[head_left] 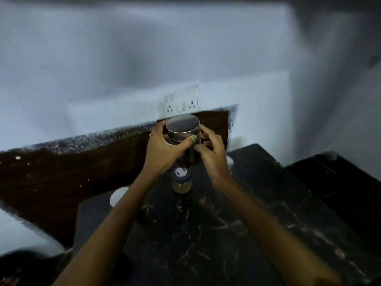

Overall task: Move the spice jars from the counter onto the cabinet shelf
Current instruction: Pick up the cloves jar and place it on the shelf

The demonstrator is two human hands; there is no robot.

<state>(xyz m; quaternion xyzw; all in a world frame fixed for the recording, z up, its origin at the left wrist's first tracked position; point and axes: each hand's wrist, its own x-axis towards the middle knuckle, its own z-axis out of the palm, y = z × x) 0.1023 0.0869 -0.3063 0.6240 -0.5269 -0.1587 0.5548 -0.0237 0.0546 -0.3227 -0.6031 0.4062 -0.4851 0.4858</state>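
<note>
A glass spice jar with a round metal lid (183, 126) and dark contents is held up above the black marble counter (226, 223). My left hand (165, 147) wraps around its left side with the thumb across the front. My right hand (210, 149) touches the jar's right side with curled fingers. Below my hands a small jar with a blue lid (181, 180) and pale contents stands on the counter. Two white lids show partly: one by my left forearm (118, 196), one behind my right wrist (230, 162). No cabinet shelf is in view.
A brown wooden board (72, 174) leans along the white wall behind the counter. A white socket plate (179, 103) sits on the wall just above the jar. A second dark counter surface (340, 182) lies at the right. The picture is blurred.
</note>
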